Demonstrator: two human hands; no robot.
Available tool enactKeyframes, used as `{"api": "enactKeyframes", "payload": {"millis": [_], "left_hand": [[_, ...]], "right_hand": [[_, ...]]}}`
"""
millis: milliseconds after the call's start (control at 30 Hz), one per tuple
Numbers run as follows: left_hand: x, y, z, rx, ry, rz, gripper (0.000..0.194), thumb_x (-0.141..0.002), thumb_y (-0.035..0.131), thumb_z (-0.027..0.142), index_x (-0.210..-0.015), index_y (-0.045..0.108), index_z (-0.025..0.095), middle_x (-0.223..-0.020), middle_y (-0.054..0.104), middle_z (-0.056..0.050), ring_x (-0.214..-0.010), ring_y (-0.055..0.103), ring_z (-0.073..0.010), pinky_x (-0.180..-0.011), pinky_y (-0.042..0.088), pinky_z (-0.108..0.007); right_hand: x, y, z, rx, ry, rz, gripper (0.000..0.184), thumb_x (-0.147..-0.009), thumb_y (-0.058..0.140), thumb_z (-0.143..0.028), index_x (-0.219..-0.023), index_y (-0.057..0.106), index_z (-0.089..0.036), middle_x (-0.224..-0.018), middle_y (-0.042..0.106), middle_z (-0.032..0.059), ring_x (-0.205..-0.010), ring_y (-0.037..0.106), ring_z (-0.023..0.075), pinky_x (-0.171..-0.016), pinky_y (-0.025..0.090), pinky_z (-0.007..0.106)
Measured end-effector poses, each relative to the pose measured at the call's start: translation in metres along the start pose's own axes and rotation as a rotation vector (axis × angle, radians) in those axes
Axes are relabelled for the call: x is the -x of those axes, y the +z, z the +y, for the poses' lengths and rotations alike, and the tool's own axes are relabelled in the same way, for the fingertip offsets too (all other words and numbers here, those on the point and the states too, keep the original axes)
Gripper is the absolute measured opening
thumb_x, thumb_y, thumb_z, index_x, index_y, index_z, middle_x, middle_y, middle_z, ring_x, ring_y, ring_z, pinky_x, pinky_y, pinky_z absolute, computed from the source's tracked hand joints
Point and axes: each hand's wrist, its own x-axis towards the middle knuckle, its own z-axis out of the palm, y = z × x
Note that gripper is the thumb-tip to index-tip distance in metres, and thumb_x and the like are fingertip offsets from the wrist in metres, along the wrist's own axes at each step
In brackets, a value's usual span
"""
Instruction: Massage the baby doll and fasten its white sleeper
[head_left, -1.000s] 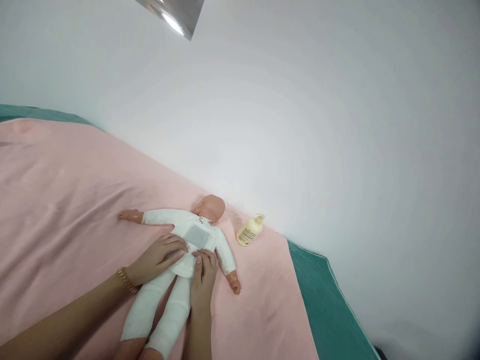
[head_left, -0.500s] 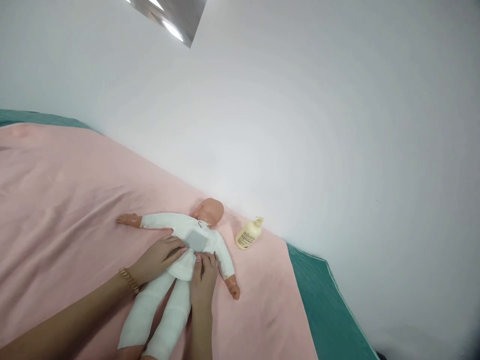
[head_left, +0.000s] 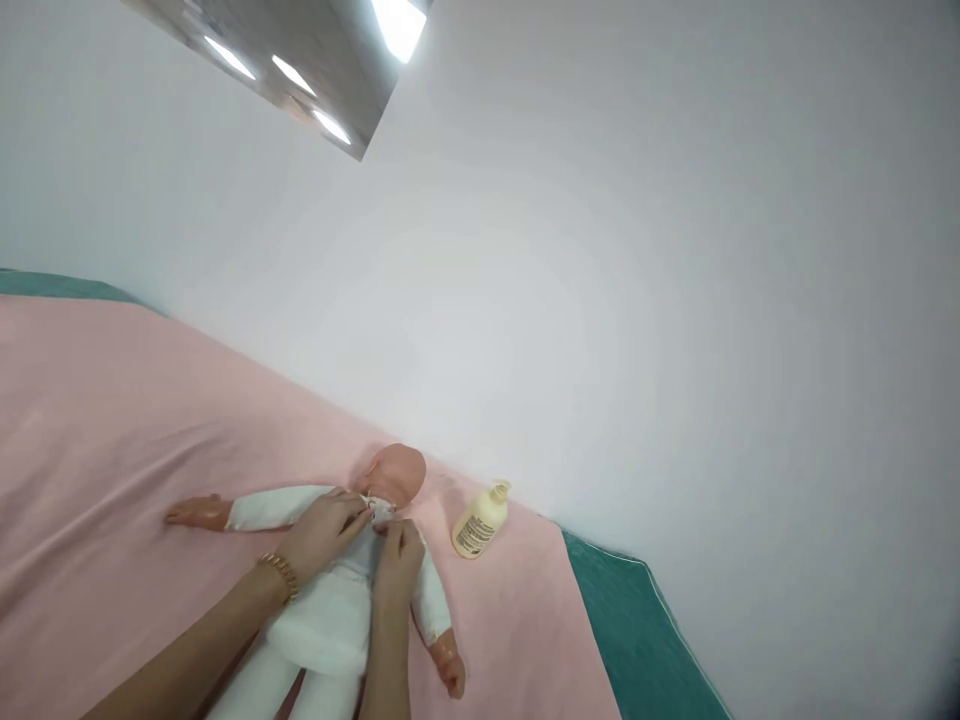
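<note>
A baby doll point(head_left: 330, 610) in a white suit lies on its back on a pink towel point(head_left: 112, 420), head point(head_left: 394, 475) toward the wall, arms spread. My left hand point(head_left: 322, 530), with a gold bracelet at the wrist, rests on the doll's chest with its fingertips pinched at the neckline. My right hand point(head_left: 397, 560) sits beside it, fingers curled onto the same spot of white cloth under the chin. The doll's legs run out of view at the bottom edge.
A cream pump bottle point(head_left: 478, 520) lies on its side on the towel, right of the doll's head. The white wall point(head_left: 600, 300) runs close behind. A teal sheet point(head_left: 637, 640) shows beyond the towel's right edge.
Both hands have moved from the doll's belly up to its neckline. The view has tilted upward, so doll and bottle sit lower in the picture.
</note>
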Motion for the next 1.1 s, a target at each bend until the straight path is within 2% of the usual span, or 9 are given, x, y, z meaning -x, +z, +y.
{"api": "enactKeyframes", "payload": {"millis": [133, 267, 367, 533, 867, 967, 1100], "left_hand": [[0.006, 0.010, -0.012, -0.017, 0.019, -0.050, 0.033, -0.094, 0.042, 0.033, -0.077, 0.068, 0.021, -0.082, 0.071, -0.006, -0.085, 0.062, -0.0257, -0.078, 0.043, -0.037], [0.009, 0.010, -0.013, -0.031, 0.019, -0.066, 0.032, -0.094, 0.042, 0.031, -0.078, 0.068, 0.021, -0.084, 0.072, -0.006, -0.086, 0.062, -0.0255, -0.079, 0.044, -0.038], [0.012, 0.009, -0.012, 0.000, 0.042, -0.028, 0.030, -0.095, 0.042, 0.030, -0.085, 0.068, 0.021, -0.091, 0.072, -0.006, -0.091, 0.062, -0.0244, -0.084, 0.046, -0.038], [0.017, 0.010, -0.011, 0.029, 0.084, 0.077, 0.028, -0.095, 0.044, 0.032, -0.101, 0.068, 0.021, -0.110, 0.070, -0.006, -0.105, 0.059, -0.0236, -0.096, 0.044, -0.041], [0.014, 0.011, -0.012, -0.005, 0.040, 0.009, 0.029, -0.093, 0.048, 0.038, -0.094, 0.072, 0.022, -0.102, 0.073, -0.006, -0.100, 0.062, -0.0249, -0.093, 0.046, -0.041], [0.017, 0.013, -0.015, 0.007, 0.049, 0.031, 0.029, -0.093, 0.049, 0.039, -0.103, 0.070, 0.022, -0.110, 0.071, -0.006, -0.105, 0.061, -0.0247, -0.095, 0.045, -0.042], [0.020, 0.017, -0.018, 0.015, 0.051, 0.073, 0.033, -0.093, 0.050, 0.042, -0.114, 0.065, 0.021, -0.117, 0.067, -0.008, -0.110, 0.058, -0.0244, -0.099, 0.044, -0.043]], "right_hand": [[0.009, 0.011, 0.013, 0.154, -0.029, -0.075, 0.046, -0.099, 0.039, -0.035, -0.070, 0.071, -0.020, -0.076, 0.071, 0.0079, -0.076, 0.063, 0.0223, -0.072, 0.042, 0.032], [0.012, 0.011, 0.014, 0.192, -0.026, -0.065, 0.043, -0.098, 0.040, -0.030, -0.069, 0.070, -0.020, -0.075, 0.069, 0.0077, -0.076, 0.060, 0.0224, -0.071, 0.041, 0.032], [0.014, 0.008, 0.011, 0.204, -0.045, -0.047, 0.038, -0.097, 0.040, -0.026, -0.072, 0.068, -0.020, -0.080, 0.067, 0.0067, -0.082, 0.058, 0.0219, -0.077, 0.041, 0.032], [0.017, 0.002, 0.006, 0.183, -0.077, -0.059, 0.024, -0.095, 0.044, -0.022, -0.093, 0.068, -0.021, -0.099, 0.066, 0.0063, -0.097, 0.056, 0.0213, -0.088, 0.039, 0.032], [0.014, 0.004, 0.007, 0.295, -0.089, -0.099, 0.024, -0.091, 0.049, -0.018, -0.080, 0.069, -0.020, -0.087, 0.069, 0.0065, -0.086, 0.058, 0.0232, -0.078, 0.040, 0.033], [0.016, 0.002, 0.007, 0.251, -0.093, -0.088, 0.024, -0.092, 0.047, -0.018, -0.089, 0.070, -0.020, -0.094, 0.069, 0.0064, -0.092, 0.059, 0.0227, -0.084, 0.041, 0.034], [0.018, 0.001, 0.007, 0.244, -0.092, -0.115, 0.027, -0.092, 0.048, -0.022, -0.109, 0.069, -0.021, -0.116, 0.067, 0.0084, -0.112, 0.056, 0.0243, -0.098, 0.038, 0.039]]}}
